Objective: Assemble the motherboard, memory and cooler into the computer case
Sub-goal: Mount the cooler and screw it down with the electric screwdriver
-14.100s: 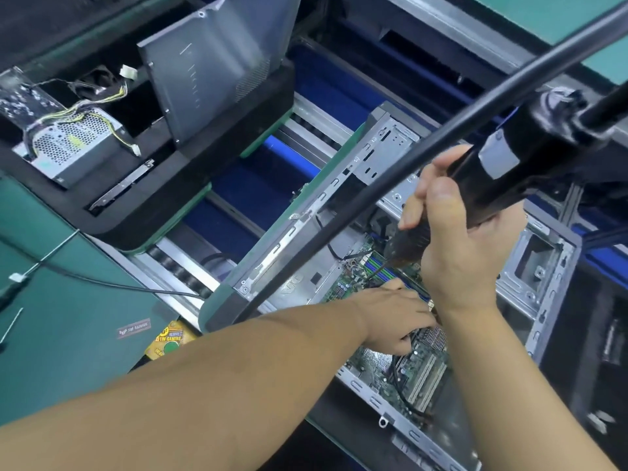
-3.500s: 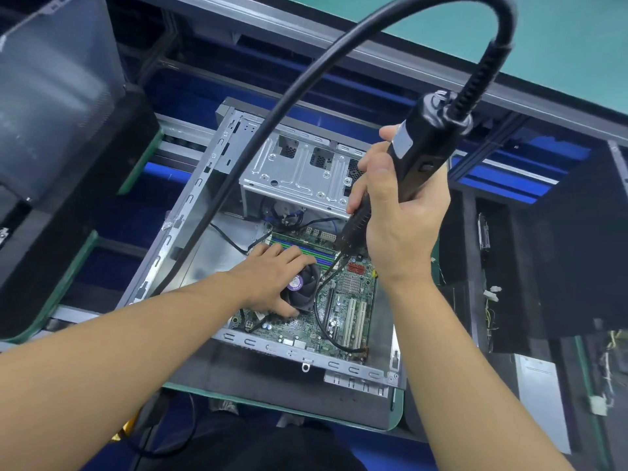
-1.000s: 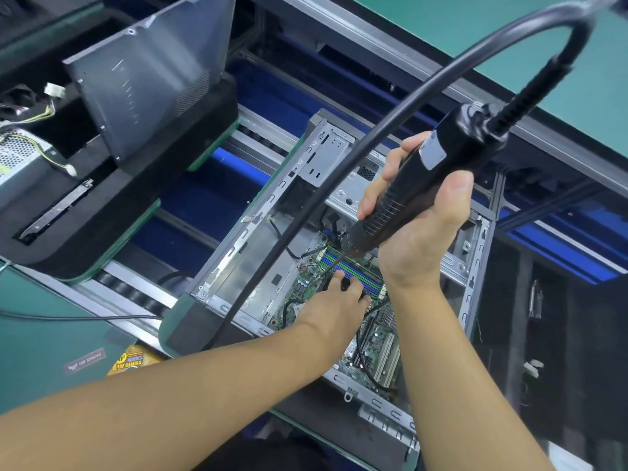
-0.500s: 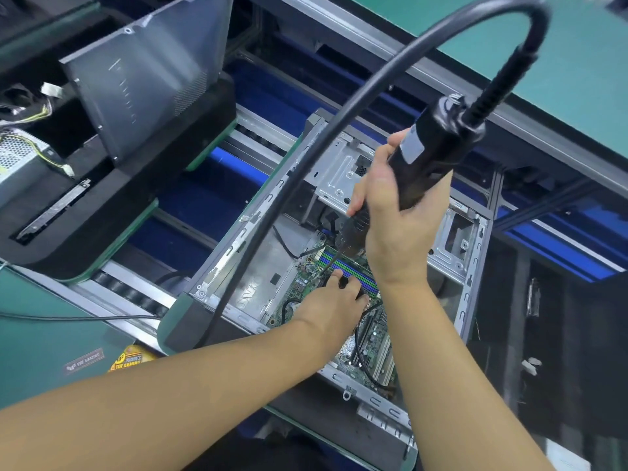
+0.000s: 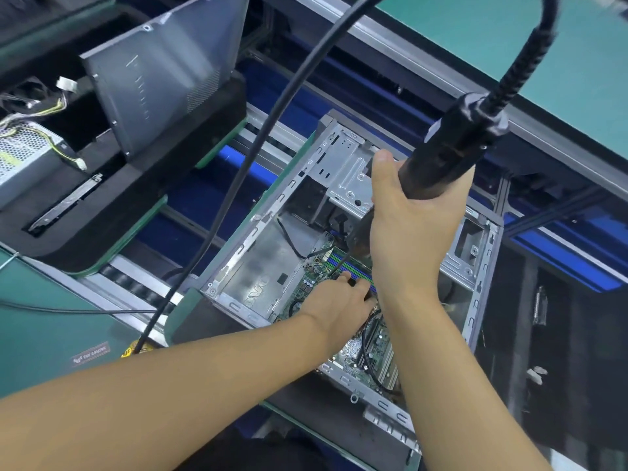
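Observation:
An open metal computer case (image 5: pixel 258 263) lies on the conveyor pallet. Inside it sits the green motherboard (image 5: pixel 370 348) with blue and green memory slots (image 5: pixel 350 268). My right hand (image 5: pixel 414 229) grips a black electric screwdriver (image 5: pixel 452 154), held upright over the board; its bit reaches down toward the memory slots. My left hand (image 5: pixel 339 304) rests inside the case on the board, over the cooler, which it mostly hides. Its fingertips touch something dark near the bit; whether they pinch it is unclear.
The screwdriver's thick black cable (image 5: pixel 258 130) arcs across the view to the lower left. A grey case side panel (image 5: pixel 163 79) leans in a black foam tray, with a power supply (image 5: pixel 23 154) at far left. Green mats lie at lower left and upper right.
My right hand has tipped the screwdriver more upright and shifted slightly right. My left hand has stayed on the board by the memory slots.

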